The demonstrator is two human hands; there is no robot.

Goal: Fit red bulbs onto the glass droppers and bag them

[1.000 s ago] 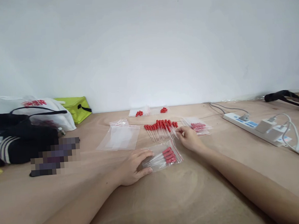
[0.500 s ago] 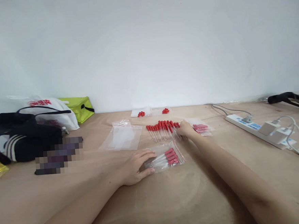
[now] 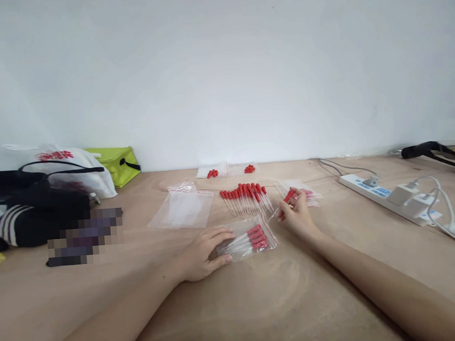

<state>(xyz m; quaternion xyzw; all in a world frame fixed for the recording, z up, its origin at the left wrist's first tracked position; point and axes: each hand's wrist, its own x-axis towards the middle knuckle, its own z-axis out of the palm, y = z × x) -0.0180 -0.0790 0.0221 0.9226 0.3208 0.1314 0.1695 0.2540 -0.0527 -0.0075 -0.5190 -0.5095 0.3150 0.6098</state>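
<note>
Our right hand (image 3: 298, 215) has its fingers closed on a red-bulbed dropper (image 3: 289, 195), just right of the row of loose droppers (image 3: 246, 191). Our left hand (image 3: 207, 252), thumb and fingers parted, touches the left end of a dropper-filled zip bag (image 3: 251, 239) lying on the bench (image 3: 237, 310).

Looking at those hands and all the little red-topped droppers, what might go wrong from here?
The dropper in the right hand is thin and could slip from the fingertips.

The loose droppers lie crowded together close by, so a nudge might scatter them.

The left hand rests at one end of the clear bag; if its seal is open, which I can't tell, droppers inside might slide out.
</note>
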